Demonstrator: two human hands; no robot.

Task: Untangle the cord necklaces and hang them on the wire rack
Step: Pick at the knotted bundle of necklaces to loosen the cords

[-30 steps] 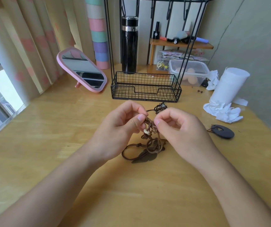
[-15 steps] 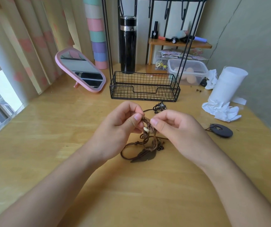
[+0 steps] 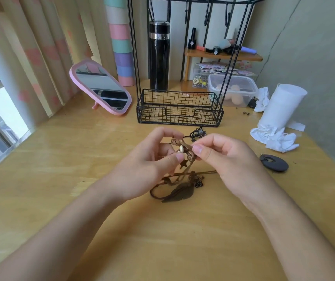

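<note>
Left thumb tip point(image 3: 179, 158) and forefinger pinch the brown cords just under the cream bead point(image 3: 181, 149). The right thumb point(image 3: 198, 149) and forefinger pinch the same bundle on its other side. Both the left hand point(image 3: 152, 161) and the right hand point(image 3: 231, 159) are curled, grasping cord.

Change: a second ago the two thumbs were almost touching and hid the knot. Now they sit a bit apart, so the knot in the cord necklaces point(image 3: 185, 154) shows between them, with the bead and a star charm point(image 3: 183, 164) in the open. A short run of cord is stretched from pinch to pinch.

Meaning: likely working the knot loose, but the strands are not yet separated. The task is early.

The lower part of the tangle trails down to the wooden table point(image 3: 61, 163). The feather pendant point(image 3: 179, 193) and a small dark bead cluster point(image 3: 199, 182) lie there as before. A black cord bundle point(image 3: 198, 133) lies just behind the hands, touched by neither.

Beyond it stands the wire rack point(image 3: 179, 110), and nothing hangs on its top hooks point(image 3: 207, 12). A dark round pendant point(image 3: 274, 162) lies well apart at right, not moved.
</note>
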